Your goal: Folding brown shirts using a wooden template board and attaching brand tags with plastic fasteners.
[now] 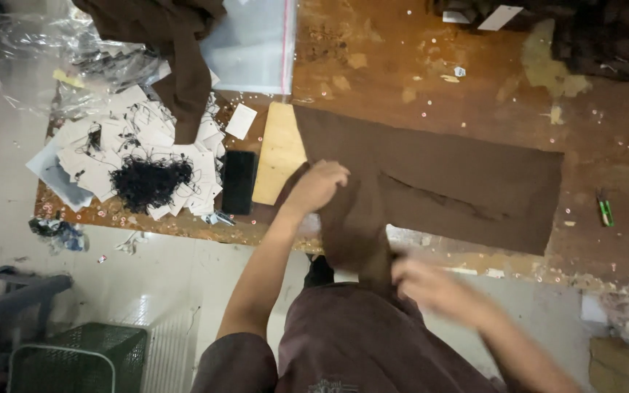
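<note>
- Head view, looking down on a worn, stained brown wooden surface [475,80] and two bare arms reaching over its near edge.
- Left hand [317,185] curled shut on a fold of flat dark brown cloth [467,185], knuckles up, gripping where the fabric bunches.
- Right hand [431,284] low and blurred, close against the part of the same cloth that hangs over the near edge; grip impossible to tell through the blur.
- Dark brown cloth spread flat away from the left hand toward the right hand's side, one long crease running across it, a narrow tail dropping between the two hands.
- Pale rectangular wooden board [278,153] just beyond the left hand, partly tucked under the cloth's edge.
- Black rectangular block [239,182] beside the board, further out from the left hand.
- Heap of white paper tags with a tangle of black string [151,182] well out past the left hand.
- Second dark brown garment [183,65] draped beyond that heap, touching a clear plastic bag with a red strip [256,44].
- Small green pen-like object [606,212] well beyond the right hand, past the cloth's far end.
- Green mesh basket [74,360] on the floor, below and outside the left arm.
</note>
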